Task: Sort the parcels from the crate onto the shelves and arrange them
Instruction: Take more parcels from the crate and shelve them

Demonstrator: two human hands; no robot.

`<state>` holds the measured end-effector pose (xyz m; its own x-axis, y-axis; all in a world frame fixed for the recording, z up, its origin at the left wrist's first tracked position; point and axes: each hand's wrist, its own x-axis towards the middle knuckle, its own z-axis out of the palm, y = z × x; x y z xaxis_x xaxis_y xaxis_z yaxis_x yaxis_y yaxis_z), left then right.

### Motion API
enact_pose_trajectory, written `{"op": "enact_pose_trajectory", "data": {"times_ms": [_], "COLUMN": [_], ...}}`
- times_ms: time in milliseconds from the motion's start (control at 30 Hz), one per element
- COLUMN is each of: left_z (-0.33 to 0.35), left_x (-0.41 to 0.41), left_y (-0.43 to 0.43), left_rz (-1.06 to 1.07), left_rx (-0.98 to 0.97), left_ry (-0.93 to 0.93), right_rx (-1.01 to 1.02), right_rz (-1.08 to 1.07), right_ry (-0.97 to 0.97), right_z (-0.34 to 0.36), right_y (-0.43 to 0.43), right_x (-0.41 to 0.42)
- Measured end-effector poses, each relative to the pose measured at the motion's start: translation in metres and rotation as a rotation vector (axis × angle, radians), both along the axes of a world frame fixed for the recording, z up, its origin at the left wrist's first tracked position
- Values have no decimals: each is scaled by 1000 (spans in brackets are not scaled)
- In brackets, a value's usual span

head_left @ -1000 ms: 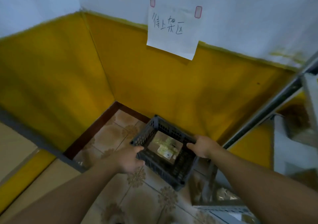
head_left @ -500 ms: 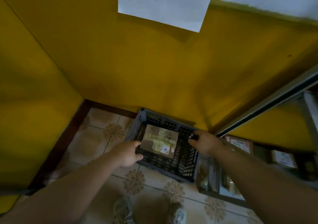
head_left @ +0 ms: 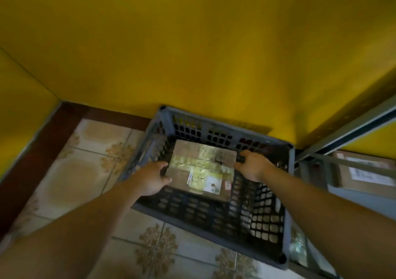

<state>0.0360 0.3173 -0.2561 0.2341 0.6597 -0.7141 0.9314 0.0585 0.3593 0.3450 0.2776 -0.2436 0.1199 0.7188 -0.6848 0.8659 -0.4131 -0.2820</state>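
A dark grey lattice crate stands on the tiled floor against the yellow wall. Inside it lies a brown cardboard parcel with clear tape, handwriting and a white label on top. My left hand reaches into the crate and grips the parcel's left edge, thumb on top. Across from it, my right hand holds the parcel's right edge with fingers curled over the far corner. The parcel still lies in the crate; I cannot tell whether it is lifted off the bottom.
A grey metal shelf frame stands right of the crate, close to its side. Taped cardboard parcels lie on its low shelf. Brown skirting runs along the wall on the left, with patterned floor tiles in front.
My head has tilted down and come closer to the crate. Both hands have moved from the crate's rim down to the two sides of the parcel inside.
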Motion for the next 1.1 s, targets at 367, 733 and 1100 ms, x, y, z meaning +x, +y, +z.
{"op": "enact_pose_trajectory", "data": {"times_ms": [367, 733, 1100], "left_z": [-161, -86, 216], "left_x": [17, 16, -8], "left_y": [37, 11, -61], "left_rz": [200, 380, 567], "left_rx": [-137, -14, 334], "left_ry": [-185, -237, -438], "right_rx": [80, 181, 423], "right_rz": [-344, -558, -591], "right_ry": [297, 342, 280], "right_z": [-179, -111, 204], "right_y": [15, -22, -64], "right_x": [-4, -28, -61]}}
